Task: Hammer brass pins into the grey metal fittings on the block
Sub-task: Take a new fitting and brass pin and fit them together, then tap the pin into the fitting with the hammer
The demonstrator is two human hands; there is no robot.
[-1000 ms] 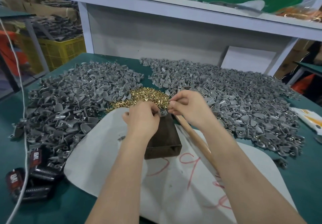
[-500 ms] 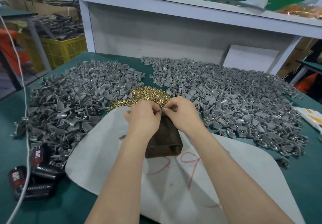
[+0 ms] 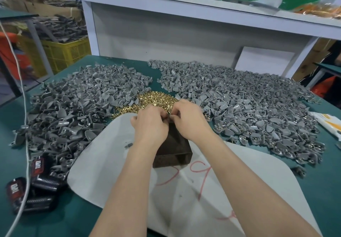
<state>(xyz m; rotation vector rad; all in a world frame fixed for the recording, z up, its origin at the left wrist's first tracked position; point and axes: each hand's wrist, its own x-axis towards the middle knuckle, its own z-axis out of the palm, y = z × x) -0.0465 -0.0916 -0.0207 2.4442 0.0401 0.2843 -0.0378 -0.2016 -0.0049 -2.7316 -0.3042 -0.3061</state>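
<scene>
- Both hands are bunched up at the far end of the block (image 3: 175,150). The left hand (image 3: 150,124) and right hand (image 3: 191,121) have their fingers curled in, tips meeting on one small grey fitting (image 3: 170,119) at the block's far top edge. Neither hand is spread wide.
- Can't tell if a pin is in it, the fingers hide that bit. No hammer shows either, so the guess is this is the set-up step, with the hitting not yet done.
- Progress-wise it looks like somewhere inside a huge batch. The left pile (image 3: 73,111) is plain matte grey. The right pile (image 3: 258,111) has brassy, shiny glints along its near edge, so that's probably the done heap. Loads left either way.
- Pins (image 3: 156,97) sit in a loose gold heap just beyond the hands, between the two piles. They're tiny, short and shiny.
- Fittings are dull, cast-looking grey, scoop or shield shaped with little tubes on the back.
- The block is dark brown, boxy and smooth-faced. It stands on a white sheet (image 3: 110,163) with rounded corners and red scrawl, on the green table (image 3: 55,218).
- Black packs (image 3: 36,183) with red labels lie near left, with a white cord (image 3: 26,144) running past them.
</scene>
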